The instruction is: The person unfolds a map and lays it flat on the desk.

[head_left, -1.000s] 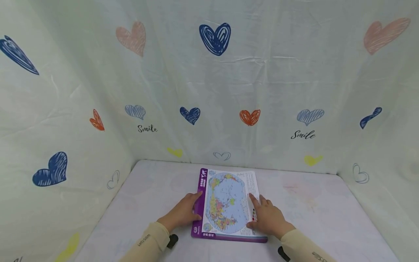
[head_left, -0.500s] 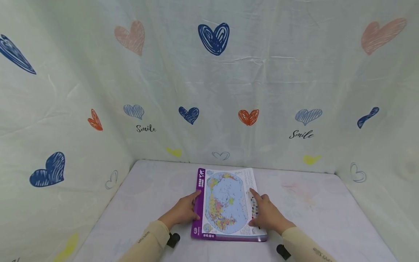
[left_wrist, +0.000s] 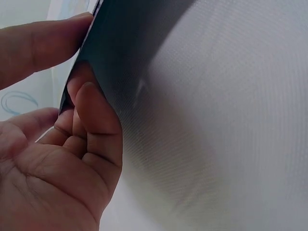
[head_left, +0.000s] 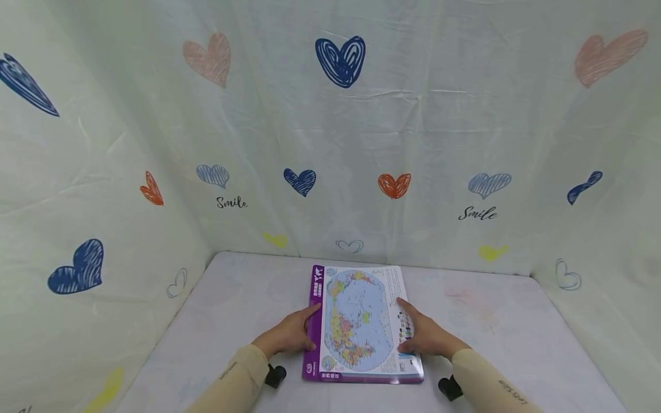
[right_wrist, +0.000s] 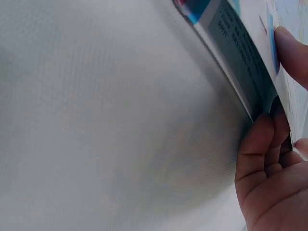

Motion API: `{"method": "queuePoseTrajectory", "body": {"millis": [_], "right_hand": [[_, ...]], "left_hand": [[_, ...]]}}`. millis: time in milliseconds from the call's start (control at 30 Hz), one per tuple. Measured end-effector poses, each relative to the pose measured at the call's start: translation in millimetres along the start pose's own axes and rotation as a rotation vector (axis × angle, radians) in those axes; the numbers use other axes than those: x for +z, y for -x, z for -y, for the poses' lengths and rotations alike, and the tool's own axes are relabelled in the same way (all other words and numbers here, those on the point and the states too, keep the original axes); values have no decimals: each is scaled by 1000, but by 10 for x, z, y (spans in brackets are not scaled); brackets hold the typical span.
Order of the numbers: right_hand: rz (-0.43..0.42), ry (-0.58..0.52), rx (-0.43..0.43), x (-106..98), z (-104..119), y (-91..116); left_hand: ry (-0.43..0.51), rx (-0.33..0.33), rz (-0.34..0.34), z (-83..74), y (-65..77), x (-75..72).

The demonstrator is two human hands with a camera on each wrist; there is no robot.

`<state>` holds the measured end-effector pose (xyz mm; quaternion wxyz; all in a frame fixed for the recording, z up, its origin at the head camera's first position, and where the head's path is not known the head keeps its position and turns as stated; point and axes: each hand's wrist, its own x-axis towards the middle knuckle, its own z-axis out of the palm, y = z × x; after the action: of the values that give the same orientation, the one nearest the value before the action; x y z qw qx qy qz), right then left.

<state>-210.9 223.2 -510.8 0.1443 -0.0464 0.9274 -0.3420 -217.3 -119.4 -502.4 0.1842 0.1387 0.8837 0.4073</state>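
Hands (head_left: 290, 334) (head_left: 430, 335) grip the world map (head_left: 361, 321) — one at each side.

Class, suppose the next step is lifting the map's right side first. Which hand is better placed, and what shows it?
Probably the right hand: it grips the map on that side, and the right wrist view shows fingers curled underneath. The left hand holds the opposite, purple side.

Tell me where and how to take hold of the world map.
Probably best by the long side edges of the world map, near their middles, from left and right at once. It is broad and thin, and its edges admit fingers beneath: the left hand and right hand pinch it there, thumbs on top.
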Motion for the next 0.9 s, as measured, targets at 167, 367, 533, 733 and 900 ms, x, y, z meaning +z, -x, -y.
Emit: {"method": "queuePoseTrajectory", "body": {"millis": [167, 367, 533, 733, 900], "right_hand": [[5, 12, 19, 18, -6, -10], [17, 19, 18, 22, 9, -7], [24, 41, 29, 16, 12, -12], [24, 61, 58, 2, 24, -13], [20, 67, 42, -22, 12, -7]], "left_hand": [[10, -12, -4, -7, 12, 12], [9, -16, -14, 6, 15, 20], [-4, -4, -18, 20, 8, 28], [-17, 17, -21, 8, 12, 23], [-29, 45, -20, 1, 14, 12]]}}
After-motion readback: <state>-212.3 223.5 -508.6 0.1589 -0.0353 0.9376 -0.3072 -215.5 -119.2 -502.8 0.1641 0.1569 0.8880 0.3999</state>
